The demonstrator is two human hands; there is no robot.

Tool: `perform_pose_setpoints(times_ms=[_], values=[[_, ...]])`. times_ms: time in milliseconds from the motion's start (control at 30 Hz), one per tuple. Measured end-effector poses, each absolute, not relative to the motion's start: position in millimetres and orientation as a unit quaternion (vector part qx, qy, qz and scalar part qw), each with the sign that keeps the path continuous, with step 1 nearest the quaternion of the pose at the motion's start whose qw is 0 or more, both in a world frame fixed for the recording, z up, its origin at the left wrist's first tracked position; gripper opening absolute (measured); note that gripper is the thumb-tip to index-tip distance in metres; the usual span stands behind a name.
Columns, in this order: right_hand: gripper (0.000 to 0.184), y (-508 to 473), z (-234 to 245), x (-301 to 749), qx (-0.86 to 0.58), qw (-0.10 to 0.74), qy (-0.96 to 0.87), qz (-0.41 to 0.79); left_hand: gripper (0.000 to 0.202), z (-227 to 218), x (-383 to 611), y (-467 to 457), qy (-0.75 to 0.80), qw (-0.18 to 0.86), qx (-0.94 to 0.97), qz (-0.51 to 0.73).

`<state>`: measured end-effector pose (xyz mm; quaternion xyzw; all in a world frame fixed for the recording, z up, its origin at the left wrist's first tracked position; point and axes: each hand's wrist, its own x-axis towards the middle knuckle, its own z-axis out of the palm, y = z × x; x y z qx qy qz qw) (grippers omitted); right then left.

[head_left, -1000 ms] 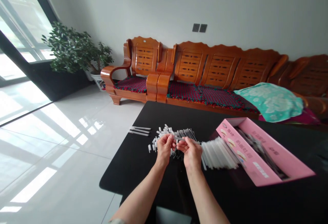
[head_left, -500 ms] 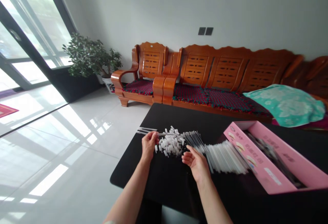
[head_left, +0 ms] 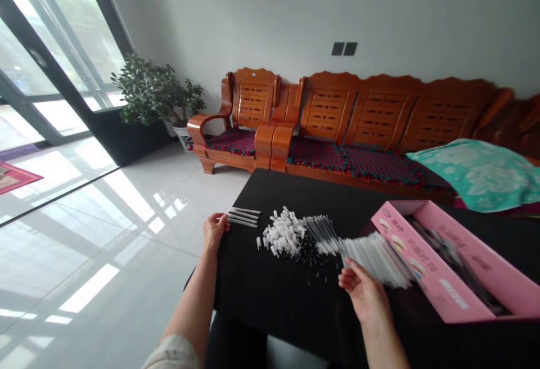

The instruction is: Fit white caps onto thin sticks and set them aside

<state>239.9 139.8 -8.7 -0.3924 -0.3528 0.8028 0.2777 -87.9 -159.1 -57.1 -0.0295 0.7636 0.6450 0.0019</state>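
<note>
At the left edge of the black table, my left hand point(head_left: 215, 229) is closed, its fingertips at the near ends of several slim pen-like tubes point(head_left: 244, 218) laid side by side. It pinches the end of one. My right hand point(head_left: 363, 290) has its fingers curled, thumb and forefinger closed at the lower left end of a row of clear plastic tubes point(head_left: 379, 259). Between the hands lies a heap of small white cylinders point(head_left: 284, 231), with small black pieces point(head_left: 309, 252) beside it. Thin grey rods with pale ends point(head_left: 321, 231) lie next to the clear tubes.
A long pink box point(head_left: 439, 284) with dark contents stands on the right of the black table point(head_left: 278, 290). Behind the table are a wooden sofa point(head_left: 375, 113) and a turquoise cushion point(head_left: 476, 172). A potted plant point(head_left: 158, 90) stands by the glass door.
My left hand has moved left with a slim tube, which now lies among the others at the table edge. My right hand has shifted right from the black pieces to the clear tubes.
</note>
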Motion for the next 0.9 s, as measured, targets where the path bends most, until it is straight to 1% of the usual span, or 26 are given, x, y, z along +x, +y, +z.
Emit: perform_pose_setpoints(times_ms=[133, 233, 333, 400, 467, 567, 633, 667, 767, 900], values=[[0.045, 143.5, -8.2, 250.2, -0.403, 0.292, -0.370, 0.785, 0.028, -50.4, -87.3, -152.5, 0.768, 0.002, -0.060, 0.637], [0.049, 148.7, -11.1, 257.1, -0.411, 0.309, -0.399, 0.759, 0.030, -43.4, -76.8, -147.6, 0.808, -0.031, -0.061, 0.585], [0.049, 160.6, -16.3, 262.7, -0.431, 0.332, -0.471, 0.694, 0.025, -39.7, -62.5, -140.0, 0.849, -0.045, -0.029, 0.526], [0.045, 173.2, -19.0, 264.7, -0.448, 0.330, -0.556, 0.617, 0.023, -39.5, -55.1, -132.7, 0.849, -0.022, -0.004, 0.527], [0.036, 186.7, -19.0, 264.2, -0.462, 0.289, -0.666, 0.510, 0.021, -40.4, -51.4, -124.7, 0.839, 0.000, 0.011, 0.544], [0.018, 200.1, -12.9, 257.9, -0.452, 0.199, -0.821, 0.284, 0.017, -41.8, -51.9, -114.3, 0.830, 0.016, 0.014, 0.557], [0.014, 201.5, -6.9, 250.8, -0.445, 0.135, -0.872, 0.153, 0.016, -42.0, -54.0, -109.9, 0.828, 0.021, 0.012, 0.560], [0.014, 200.4, -4.2, 246.9, -0.442, 0.103, -0.884, 0.110, 0.016, -42.0, -54.8, -108.6, 0.826, 0.021, 0.011, 0.563], [0.019, 194.4, 0.7, 236.1, -0.424, 0.041, -0.904, 0.035, 0.016, -41.5, -54.3, -107.1, 0.823, 0.015, 0.010, 0.568], [0.024, 191.3, 3.7, 226.0, -0.414, 0.009, -0.910, -0.015, 0.020, -41.3, -48.2, -106.7, 0.832, -0.006, 0.012, 0.554]])
